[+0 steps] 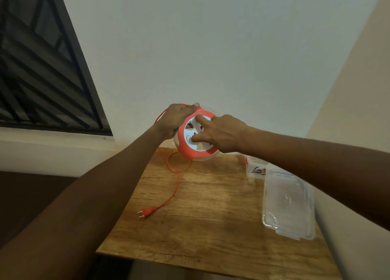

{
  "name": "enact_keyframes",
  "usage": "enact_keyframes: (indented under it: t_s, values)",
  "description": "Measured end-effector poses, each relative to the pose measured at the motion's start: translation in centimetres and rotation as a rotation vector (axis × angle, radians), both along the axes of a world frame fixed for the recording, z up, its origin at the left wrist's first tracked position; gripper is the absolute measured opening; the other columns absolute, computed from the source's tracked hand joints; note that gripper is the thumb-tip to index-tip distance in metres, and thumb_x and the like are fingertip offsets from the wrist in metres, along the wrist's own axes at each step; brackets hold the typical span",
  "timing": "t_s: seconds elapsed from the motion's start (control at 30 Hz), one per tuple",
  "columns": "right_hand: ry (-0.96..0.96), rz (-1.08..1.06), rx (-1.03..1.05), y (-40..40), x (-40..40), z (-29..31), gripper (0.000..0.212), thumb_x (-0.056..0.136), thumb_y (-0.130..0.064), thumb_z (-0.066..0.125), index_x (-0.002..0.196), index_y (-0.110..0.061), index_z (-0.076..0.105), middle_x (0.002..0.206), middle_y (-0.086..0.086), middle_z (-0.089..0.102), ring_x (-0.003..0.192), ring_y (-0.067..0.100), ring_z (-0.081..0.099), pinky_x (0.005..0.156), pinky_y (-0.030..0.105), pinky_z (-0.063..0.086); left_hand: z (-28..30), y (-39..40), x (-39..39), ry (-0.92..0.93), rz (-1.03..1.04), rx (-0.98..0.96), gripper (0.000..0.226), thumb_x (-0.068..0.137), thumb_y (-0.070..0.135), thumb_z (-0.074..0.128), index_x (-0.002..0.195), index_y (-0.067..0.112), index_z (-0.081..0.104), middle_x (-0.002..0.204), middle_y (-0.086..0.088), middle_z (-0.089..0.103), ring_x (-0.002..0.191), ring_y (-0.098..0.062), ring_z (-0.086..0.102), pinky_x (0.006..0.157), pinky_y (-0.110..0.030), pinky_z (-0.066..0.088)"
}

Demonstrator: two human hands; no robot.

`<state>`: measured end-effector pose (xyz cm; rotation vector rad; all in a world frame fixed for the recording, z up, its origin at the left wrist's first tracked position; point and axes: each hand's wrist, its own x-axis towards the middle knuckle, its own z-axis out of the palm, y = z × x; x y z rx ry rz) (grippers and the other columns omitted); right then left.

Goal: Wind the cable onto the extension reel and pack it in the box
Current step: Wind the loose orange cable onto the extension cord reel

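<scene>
Reel: the orange-and-white extension reel (195,136) is up in the air above the far end of the desk (211,205), held between your two hands, its white face tilted toward you.
Left hand: your left hand (175,119) is wrapped around the reel's left rim, thumb lying along the top of the orange edge, fingers curled behind where you cannot see them.
Right hand: your right hand (219,132) lies over the white face from the right; the index finger reaches to the upper part of the face and another fingertip presses into a recess lower down. It is bent onto the face, not closed around anything.
Cable: the orange cable (178,174) leaves the reel on the left side near your left hand, drops to the desk, makes one loose loop just under the reel, then trails toward you.
Plug: the orange two-pin plug (144,213) lies flat on the wood at the cable's end, well apart from the reel, pins pointing toward the lower left.
Lid: a clear plastic lid (288,201) lies flat along the right edge of the desk.
Box: a clear box (256,169) stands just beyond the lid, partly hidden by your right forearm; its contents are too small to tell.
</scene>
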<state>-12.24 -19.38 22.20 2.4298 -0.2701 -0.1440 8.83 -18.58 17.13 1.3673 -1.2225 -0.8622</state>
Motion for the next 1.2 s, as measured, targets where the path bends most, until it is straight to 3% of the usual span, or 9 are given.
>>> enact_keyframes:
  t_s: [0.13,0.27,0.43,0.53,0.63,0.8,0.97,1.1,1.2]
  values:
    - [0.173,0.078,-0.041,0.5,0.2,0.9,0.059,0.085,-0.018,0.071,0.137,-0.034,0.047,0.153,0.010,0.024,0.111,0.035,0.056,0.064,0.036,0.054,-0.2,0.2,-0.2,0.009,-0.005,0.037,0.029,0.099,0.046,0.063,0.086,0.028,0.082,0.095,-0.009,0.081,0.083,-0.032,0.079,0.068,-0.035,0.064]
    - [0.317,0.074,-0.104,0.3,-0.3,2.0,0.044,0.085,-0.017,0.071,0.126,-0.029,0.057,0.158,0.004,0.018,0.114,0.031,0.055,0.056,0.029,0.042,-0.4,0.1,-0.3,0.008,-0.036,0.078,0.031,0.098,0.045,0.064,0.087,0.022,0.081,0.094,-0.013,0.081,0.077,-0.030,0.079,0.068,-0.037,0.065]
    - [0.374,0.076,-0.073,-0.2,0.0,2.4,0.064,0.084,-0.021,0.074,0.137,-0.042,0.044,0.155,0.007,0.027,0.111,0.031,0.058,0.065,0.029,0.050,-0.2,-0.5,-0.7,-0.058,-0.058,0.101,0.032,0.092,0.055,0.065,0.090,0.028,0.081,0.095,-0.007,0.082,0.081,-0.030,0.080,0.066,-0.034,0.063]
    - [0.396,0.076,-0.082,-0.1,0.4,2.0,0.070,0.087,-0.024,0.070,0.141,-0.048,0.033,0.157,0.006,0.019,0.116,0.033,0.055,0.065,0.032,0.048,-0.2,-0.8,-0.9,-0.030,-0.084,0.092,0.039,0.088,0.059,0.068,0.092,0.023,0.082,0.097,-0.013,0.080,0.085,-0.037,0.078,0.075,-0.042,0.064]
    - [0.410,0.049,-0.129,0.3,0.7,1.5,0.064,0.091,-0.027,0.064,0.143,-0.047,0.033,0.157,0.008,0.018,0.119,0.036,0.052,0.077,0.038,0.052,-0.2,-0.9,-1.3,0.000,-0.097,0.071,0.047,0.087,0.058,0.070,0.097,0.014,0.080,0.098,-0.017,0.079,0.083,-0.037,0.076,0.076,-0.044,0.064]
    - [0.403,0.048,-0.207,0.7,0.9,0.9,0.070,0.092,-0.029,0.062,0.149,-0.039,0.023,0.153,0.018,0.024,0.125,0.040,0.047,0.090,0.045,0.050,0.3,-0.7,-1.4,0.032,-0.074,0.062,0.035,0.093,0.051,0.067,0.096,0.019,0.080,0.095,-0.011,0.081,0.081,-0.030,0.078,0.072,-0.038,0.064]
    - [0.108,-0.111,-0.027,0.0,1.0,1.1,0.073,0.089,-0.027,0.063,0.148,-0.022,0.022,0.124,0.010,0.059,0.102,0.031,0.062,0.071,0.037,0.049,-0.2,-0.5,-1.8,0.133,-0.033,0.018,0.031,0.102,0.040,0.060,0.106,0.015,0.076,0.101,-0.008,0.081,0.087,-0.029,0.078,0.079,-0.041,0.064]
    - [-0.159,-0.317,0.234,-0.5,0.9,-0.8,0.087,0.083,-0.038,0.070,0.149,-0.012,0.019,0.130,0.011,0.056,0.110,0.030,0.060,0.083,0.040,0.051,0.3,-0.6,-2.0,0.089,0.045,-0.024,0.028,0.101,0.043,0.060,0.099,0.022,0.078,0.093,-0.004,0.082,0.081,-0.025,0.080,0.067,-0.033,0.064]
    - [-0.430,-0.475,0.637,-0.7,1.4,-1.3,0.076,0.080,-0.039,0.070,0.143,-0.015,0.033,0.124,0.006,0.059,0.107,0.025,0.058,0.077,0.032,0.048,0.2,-0.6,-2.0,0.080,0.057,-0.025,0.030,0.100,0.043,0.062,0.091,0.020,0.079,0.092,-0.012,0.081,0.073,-0.024,0.078,0.065,-0.034,0.065]
